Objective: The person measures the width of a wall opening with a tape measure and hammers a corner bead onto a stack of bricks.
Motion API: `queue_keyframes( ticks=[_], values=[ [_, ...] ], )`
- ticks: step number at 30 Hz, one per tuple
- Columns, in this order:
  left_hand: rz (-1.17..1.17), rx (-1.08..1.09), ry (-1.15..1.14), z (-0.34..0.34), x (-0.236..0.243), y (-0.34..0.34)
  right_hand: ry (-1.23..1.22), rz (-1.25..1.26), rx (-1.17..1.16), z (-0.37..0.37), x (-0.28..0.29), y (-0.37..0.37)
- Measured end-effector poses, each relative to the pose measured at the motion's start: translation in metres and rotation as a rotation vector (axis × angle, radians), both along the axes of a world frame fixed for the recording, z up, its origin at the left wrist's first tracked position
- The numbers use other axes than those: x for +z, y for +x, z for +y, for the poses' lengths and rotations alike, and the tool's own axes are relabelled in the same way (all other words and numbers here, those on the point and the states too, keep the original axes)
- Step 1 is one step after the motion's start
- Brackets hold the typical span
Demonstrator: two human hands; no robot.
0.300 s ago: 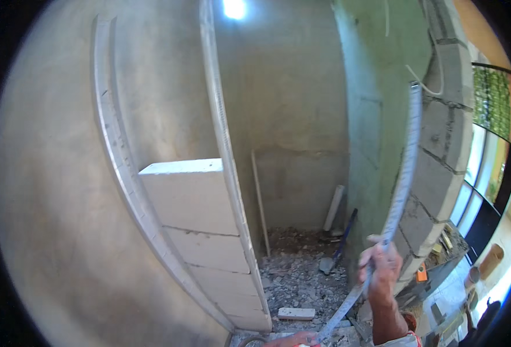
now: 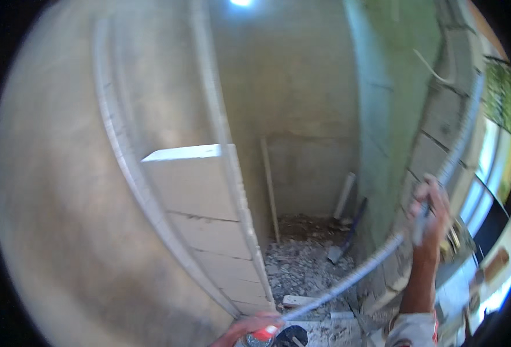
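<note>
A tape measure's long pale blade (image 2: 348,282) stretches from low centre up to the right, bowing as it goes. At the lower edge my left hand (image 2: 245,329) is closed on the tape measure's red case (image 2: 265,333). Higher up on the right, my right hand (image 2: 432,211) has its fingers around the blade, somewhat blurred by motion. Beyond that hand the blade runs on upward in front of the grey block wall (image 2: 440,153). Its far end is too blurred to make out.
A partition of white blocks (image 2: 192,188) rises at left between two long upright strips, (image 2: 116,133) being on the left strip. Rubble (image 2: 299,266) covers the recess floor, with a shovel (image 2: 335,253) and white pipe (image 2: 345,196). A loose white block (image 2: 297,301) lies in front.
My right hand has moved up and to the right, swinging the blade the same way. My left hand has shifted left and slightly up, so more blade shows between the hands. The view has shifted slightly.
</note>
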State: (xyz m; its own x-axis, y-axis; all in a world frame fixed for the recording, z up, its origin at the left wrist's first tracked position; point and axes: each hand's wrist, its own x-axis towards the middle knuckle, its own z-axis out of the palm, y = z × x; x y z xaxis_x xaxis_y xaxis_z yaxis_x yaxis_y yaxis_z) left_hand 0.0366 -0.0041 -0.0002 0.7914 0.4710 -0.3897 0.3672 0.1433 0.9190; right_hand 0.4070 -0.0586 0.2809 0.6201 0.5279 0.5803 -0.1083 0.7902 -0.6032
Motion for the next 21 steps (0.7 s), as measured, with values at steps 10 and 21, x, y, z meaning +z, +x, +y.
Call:
queue_keyframes(
  ticks=[10, 21],
  values=[
    [-0.060, 0.165, 1.182, 0.018, 0.176, -0.154, 0.375, 0.080, 0.315, 0.055, 0.085, 0.027],
    [0.479, 0.577, 1.761, 0.084, 0.355, -0.240, 0.383, 0.206, 0.401, 0.092, 0.131, 0.006]
  ],
)
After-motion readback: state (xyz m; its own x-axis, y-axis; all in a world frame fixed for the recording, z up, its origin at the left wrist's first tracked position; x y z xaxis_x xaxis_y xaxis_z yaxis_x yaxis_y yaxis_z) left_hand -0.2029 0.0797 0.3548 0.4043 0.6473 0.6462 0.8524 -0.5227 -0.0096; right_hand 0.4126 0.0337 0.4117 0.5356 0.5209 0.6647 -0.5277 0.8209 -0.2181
